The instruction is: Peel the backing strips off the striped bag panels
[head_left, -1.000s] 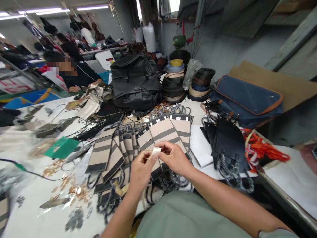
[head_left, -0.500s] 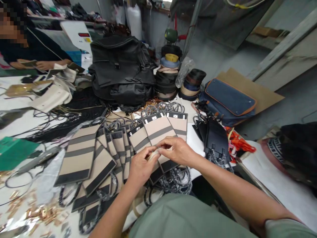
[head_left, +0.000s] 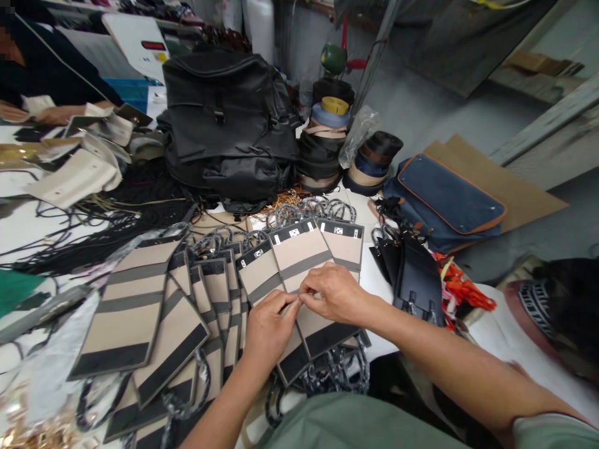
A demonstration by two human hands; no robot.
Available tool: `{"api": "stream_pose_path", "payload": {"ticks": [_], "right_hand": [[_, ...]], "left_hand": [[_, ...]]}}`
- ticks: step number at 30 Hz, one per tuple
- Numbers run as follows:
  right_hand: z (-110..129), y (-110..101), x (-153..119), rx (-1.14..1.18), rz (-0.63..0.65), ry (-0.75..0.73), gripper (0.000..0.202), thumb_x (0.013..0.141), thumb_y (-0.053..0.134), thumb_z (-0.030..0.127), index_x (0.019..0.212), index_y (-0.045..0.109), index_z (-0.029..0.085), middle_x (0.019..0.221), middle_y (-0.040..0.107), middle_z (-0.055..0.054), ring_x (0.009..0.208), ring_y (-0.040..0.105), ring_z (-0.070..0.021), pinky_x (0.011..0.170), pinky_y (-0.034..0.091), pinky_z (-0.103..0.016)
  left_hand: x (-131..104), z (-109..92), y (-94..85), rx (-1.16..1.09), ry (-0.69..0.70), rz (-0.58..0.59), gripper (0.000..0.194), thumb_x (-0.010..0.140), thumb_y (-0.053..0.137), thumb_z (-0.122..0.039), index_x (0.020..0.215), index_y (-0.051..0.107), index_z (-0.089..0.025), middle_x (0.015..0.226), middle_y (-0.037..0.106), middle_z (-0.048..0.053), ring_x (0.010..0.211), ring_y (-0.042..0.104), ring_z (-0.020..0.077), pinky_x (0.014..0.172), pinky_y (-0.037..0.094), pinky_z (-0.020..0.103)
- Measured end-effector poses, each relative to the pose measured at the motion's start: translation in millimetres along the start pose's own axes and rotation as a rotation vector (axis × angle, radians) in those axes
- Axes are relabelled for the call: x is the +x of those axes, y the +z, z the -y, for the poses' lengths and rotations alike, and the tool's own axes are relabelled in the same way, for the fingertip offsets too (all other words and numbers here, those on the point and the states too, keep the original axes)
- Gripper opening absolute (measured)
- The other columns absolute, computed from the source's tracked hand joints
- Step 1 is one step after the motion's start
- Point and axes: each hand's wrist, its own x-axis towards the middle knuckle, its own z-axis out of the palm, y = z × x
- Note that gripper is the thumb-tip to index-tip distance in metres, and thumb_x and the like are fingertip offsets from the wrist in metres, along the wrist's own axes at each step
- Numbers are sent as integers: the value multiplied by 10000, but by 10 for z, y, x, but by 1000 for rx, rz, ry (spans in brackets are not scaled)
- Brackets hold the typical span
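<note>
Fingertips of my left hand (head_left: 270, 321) and my right hand (head_left: 334, 292) meet in a pinch. What sits between them is too small to make out. Directly beneath lies a beige bag panel (head_left: 299, 248) with dark stripes and white marks along its black top edge. Another striped panel (head_left: 340, 233) lies partly under it, to the right. More beige-and-black panels (head_left: 124, 312) are fanned out left of my left hand. Looped handles in clear wrapping (head_left: 344, 368) stick out below the panels, near my lap.
A black backpack (head_left: 229, 125) stands behind the panels, beside stacked rolls of strap (head_left: 322, 146). A navy bag with orange trim (head_left: 452, 193) and black pieces (head_left: 418, 268) lie to the right. Gold metal parts (head_left: 32, 418) are scattered front left. Another person's arm (head_left: 60, 115) shows far left.
The pale bit seen in my left fingers is now hidden, and both hands' fingertips are closer together. The view has shifted slightly. At far left, the other person's hands have moved.
</note>
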Motion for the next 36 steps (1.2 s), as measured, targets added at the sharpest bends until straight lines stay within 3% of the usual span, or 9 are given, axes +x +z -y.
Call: {"api": "stream_pose_path", "payload": {"ticks": [4,7,11,16,21,25,28,32,36], "right_hand": [[-260,139,155,23,-3,66,128,874,595,243,778,669,201,777,678,-15,701,560,-147,743,340,-296],[-643,197,354,181,-83,174,160,895,550,245,804,669,188,802,678,-15,728,571,-141,718,354,-267],[-1298,185,744,338,-223,361,182,881,558,288,821,675,161,789,675,-12,725,577,-136,680,372,-240],[-1788,233,1201,193,-134,401,160,859,590,304,817,687,183,798,684,2,713,563,-134,650,346,-238],[-1846,386,1314,-64,-117,357,135,874,593,302,856,701,224,923,687,-20,853,578,-171,702,364,-257],[-1841,549,1253,-143,-282,358,201,895,590,344,1020,686,220,1026,652,-68,974,564,-212,809,399,-287],[-1887,639,1237,-107,-377,390,266,923,546,362,1106,662,207,1048,631,-87,988,560,-218,853,407,-302],[-1901,552,1243,26,-469,430,278,952,450,287,1075,670,171,1066,621,-115,990,554,-218,903,410,-319],[-1573,341,1033,269,-539,391,368,891,554,329,1205,619,148,1066,619,-105,844,557,-179,846,452,-316]], "left_hand": [[156,126,140,67,30,-61,211,906,553,-295,782,699,-207,732,658,38,730,627,178,699,428,277],[228,247,330,-21,6,-37,209,906,555,-296,783,698,-206,768,678,43,770,638,179,737,439,281],[244,454,654,-216,-172,57,172,868,591,-308,780,696,-204,795,699,36,777,646,184,737,455,286],[213,711,896,-417,-419,116,235,850,575,-399,807,672,-189,686,652,-3,587,615,156,610,452,270],[188,806,872,-457,-463,149,206,799,604,-380,786,679,-188,688,651,8,631,596,160,596,440,253],[182,825,826,-410,-436,189,144,764,595,-276,827,689,-187,703,644,4,633,556,147,595,415,238],[189,816,791,-459,-412,229,179,783,589,-287,868,701,-178,768,669,25,678,572,156,637,429,251],[219,723,690,-567,-486,226,244,797,626,-397,827,681,-161,752,673,28,688,591,168,654,429,260],[263,582,500,-525,-530,84,338,773,661,-496,697,619,-169,600,568,-29,563,496,126,555,356,228]]}}
